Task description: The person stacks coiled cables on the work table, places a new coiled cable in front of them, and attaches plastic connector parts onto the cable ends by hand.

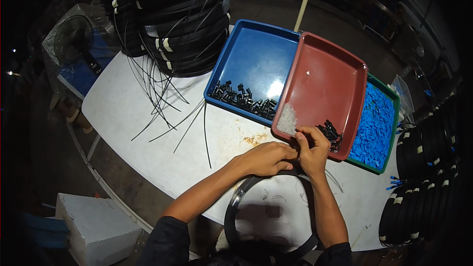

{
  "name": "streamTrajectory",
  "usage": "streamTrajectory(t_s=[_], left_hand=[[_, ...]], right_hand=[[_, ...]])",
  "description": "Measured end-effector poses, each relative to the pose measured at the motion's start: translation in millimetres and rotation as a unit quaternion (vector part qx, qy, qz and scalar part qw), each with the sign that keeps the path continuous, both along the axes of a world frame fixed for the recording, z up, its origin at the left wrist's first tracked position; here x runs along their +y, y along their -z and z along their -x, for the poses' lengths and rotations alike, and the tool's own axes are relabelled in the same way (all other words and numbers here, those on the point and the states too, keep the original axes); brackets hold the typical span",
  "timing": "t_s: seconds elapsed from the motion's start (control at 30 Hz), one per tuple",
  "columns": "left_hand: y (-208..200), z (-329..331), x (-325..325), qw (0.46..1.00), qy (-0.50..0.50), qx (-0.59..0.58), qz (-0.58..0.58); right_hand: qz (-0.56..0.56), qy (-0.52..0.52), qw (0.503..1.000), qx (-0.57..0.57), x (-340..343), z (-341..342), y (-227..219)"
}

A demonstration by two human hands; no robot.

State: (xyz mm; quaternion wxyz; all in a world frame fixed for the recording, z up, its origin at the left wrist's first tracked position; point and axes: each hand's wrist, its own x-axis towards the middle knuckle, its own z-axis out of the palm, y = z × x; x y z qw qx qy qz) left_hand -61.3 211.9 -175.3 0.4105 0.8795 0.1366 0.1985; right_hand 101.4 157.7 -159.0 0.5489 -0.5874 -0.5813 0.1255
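Note:
A coil of black cable (pixel 231 212) hangs in a ring at the table's near edge, in front of my body. My left hand (pixel 268 159) is closed over the top of this coil, its fingers curled and partly hidden. Just right of it, my right hand (pixel 314 152) is raised at the near rim of the red tray (pixel 329 74), thumb and forefinger pinched together. Whatever sits in that pinch is too small to make out. Beside those fingertips lie a heap of small clear pieces (pixel 286 119) and some black connector-like parts (pixel 331 134), both inside the red tray.
A blue tray (pixel 263 44) holds small black parts (pixel 244 101); a green tray (pixel 397 113) holds many blue pieces (pixel 372 128). Large black cable coils (pixel 182 24) stand at the back left, loose ends trailing over the white table (pixel 162 162). More coils (pixel 409 212) lie right.

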Motion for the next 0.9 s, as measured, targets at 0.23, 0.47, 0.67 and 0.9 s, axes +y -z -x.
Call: streamTrajectory(t_s=[0.23, 0.47, 0.67, 0.9], left_hand=[[7, 28, 10, 0.992, -0.016, 0.086, 0.093], [23, 29, 6, 0.998, -0.005, 0.046, 0.037], [12, 27, 2, 0.998, -0.014, 0.043, 0.033], [15, 30, 5, 0.998, 0.010, 0.061, 0.010]], right_hand=[[0.070, -0.057, 0.996, -0.009, -6, -2, -7], [0.142, 0.015, 0.976, -0.163, -57, -32, -21], [0.120, 0.104, 0.987, -0.032, -60, -45, 0], [0.079, 0.041, 0.996, 0.023, -26, -8, 3]])
